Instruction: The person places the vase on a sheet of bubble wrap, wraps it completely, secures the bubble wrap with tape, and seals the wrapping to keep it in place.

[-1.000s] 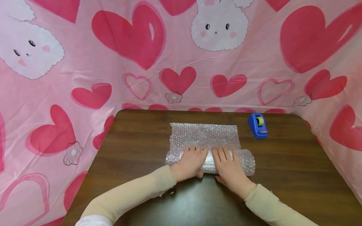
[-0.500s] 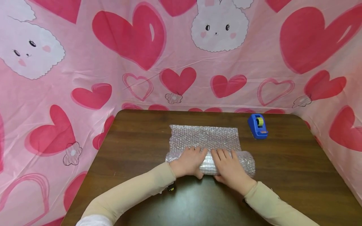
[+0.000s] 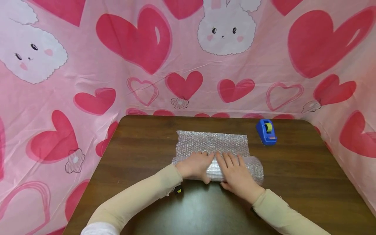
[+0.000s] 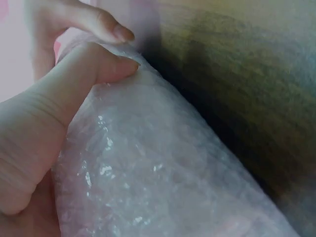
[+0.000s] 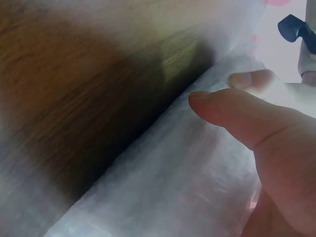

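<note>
A roll of bubble wrap (image 3: pixel 255 168) lies crosswise on the table, its loose flat end (image 3: pixel 212 143) stretching away behind it. My left hand (image 3: pixel 196 164) grips the roll left of centre, fingers over the top and thumb on the near side. Just right of it, my right hand (image 3: pixel 238 174) holds the roll the same way, and the fingertips of both hands almost meet. In the left wrist view the left thumb (image 4: pixel 98 66) presses along the bubbly plastic. The right wrist view has the right thumb (image 5: pixel 237 111) on the roll's near side. Whatever is inside the roll is hidden.
A blue tape dispenser (image 3: pixel 266 132) with a yellow core stands at the table's back right. The dark wooden table (image 3: pixel 141 140) has rounded far corners. A pink curtain (image 3: pixel 188 62) with hearts and rabbits hangs behind and along both sides.
The flat sheet's far edge has drawn slightly nearer to me. My right hand has shifted a little left, closing the gap to the left hand. Both still hold the roll.
</note>
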Motion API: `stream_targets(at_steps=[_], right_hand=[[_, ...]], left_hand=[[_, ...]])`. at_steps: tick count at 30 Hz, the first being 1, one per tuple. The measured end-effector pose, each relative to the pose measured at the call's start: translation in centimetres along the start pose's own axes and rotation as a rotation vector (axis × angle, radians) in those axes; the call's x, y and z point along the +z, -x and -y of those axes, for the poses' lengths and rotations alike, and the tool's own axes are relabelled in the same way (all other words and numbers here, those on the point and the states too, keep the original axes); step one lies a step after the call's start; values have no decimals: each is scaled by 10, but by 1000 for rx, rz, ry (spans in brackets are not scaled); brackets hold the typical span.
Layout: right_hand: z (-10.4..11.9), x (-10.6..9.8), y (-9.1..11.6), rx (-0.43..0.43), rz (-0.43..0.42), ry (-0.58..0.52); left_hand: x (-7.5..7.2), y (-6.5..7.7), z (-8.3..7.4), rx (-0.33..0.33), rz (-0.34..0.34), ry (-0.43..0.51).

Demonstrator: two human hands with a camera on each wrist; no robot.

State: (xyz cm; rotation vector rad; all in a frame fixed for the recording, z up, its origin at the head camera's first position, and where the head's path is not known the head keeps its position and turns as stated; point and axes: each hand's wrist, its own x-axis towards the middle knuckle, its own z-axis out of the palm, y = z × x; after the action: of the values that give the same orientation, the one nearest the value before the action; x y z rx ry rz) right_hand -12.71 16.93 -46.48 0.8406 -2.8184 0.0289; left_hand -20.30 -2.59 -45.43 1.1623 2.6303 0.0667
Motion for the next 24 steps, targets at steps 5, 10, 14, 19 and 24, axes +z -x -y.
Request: stream_targets(at_steps=[5, 10, 14, 19, 24], right_hand=[[2, 0, 3, -4, -16, -14], [1, 2, 4, 9, -4, -1], [0, 2, 3, 12, 1, -5], [-1, 2, 3, 14, 1, -1], [-2, 2, 3, 13, 3, 2]], left_hand=[[-4, -1, 1, -12, 36, 46], [-6, -3, 2, -11, 61, 72], [-7, -6, 4, 1, 73, 106], [-7, -11, 10, 13, 94, 159], [-8, -16, 14, 27, 122, 168]])
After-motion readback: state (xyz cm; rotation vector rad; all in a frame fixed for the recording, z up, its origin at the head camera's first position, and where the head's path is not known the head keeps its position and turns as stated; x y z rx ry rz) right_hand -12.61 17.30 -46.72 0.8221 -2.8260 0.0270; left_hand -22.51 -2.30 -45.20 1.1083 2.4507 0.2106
